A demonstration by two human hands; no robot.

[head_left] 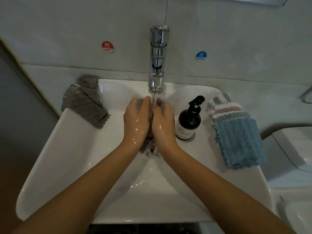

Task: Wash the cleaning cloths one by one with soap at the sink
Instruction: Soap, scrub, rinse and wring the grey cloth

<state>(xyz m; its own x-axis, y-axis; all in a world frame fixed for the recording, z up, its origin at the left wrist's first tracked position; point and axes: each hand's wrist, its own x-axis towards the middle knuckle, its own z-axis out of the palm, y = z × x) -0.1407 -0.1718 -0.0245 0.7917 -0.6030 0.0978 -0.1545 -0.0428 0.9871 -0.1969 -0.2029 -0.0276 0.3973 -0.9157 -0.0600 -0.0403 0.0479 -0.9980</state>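
We see 2 wet hands held together over the white sink (64,149), directly under the running water (154,100) from the chrome tap (157,61). The left hand (136,120) and the right hand (163,122) press side by side around a grey cloth (149,147), which is bunched between the palms. Its lower end hangs out below the heels of the hands, and small bits of it show beyond the fingertips, under the stream. The fingers of both hands are curled and pressed together around the cloth; the left thumb lies along the top, its tip touching the water. We cannot tell how the undersides of the fingers sit, since the backs of the hands hide them.

To the left of the left hand's fingers, well apart, another grey cloth (84,102) lies draped over the sink's back corner. Just to the right of the right hand's fingers stands a dark soap bottle (189,122) with a black pump, on the sink's ledge. Further right of it lies a stack of cloths (236,132), with a blue ribbed one on top and striped pink, white and blue ones showing behind. On the wall beyond the fingertips, a red HOT sticker (107,46) sits left of the tap and a blue COLD sticker (201,56) sits right.
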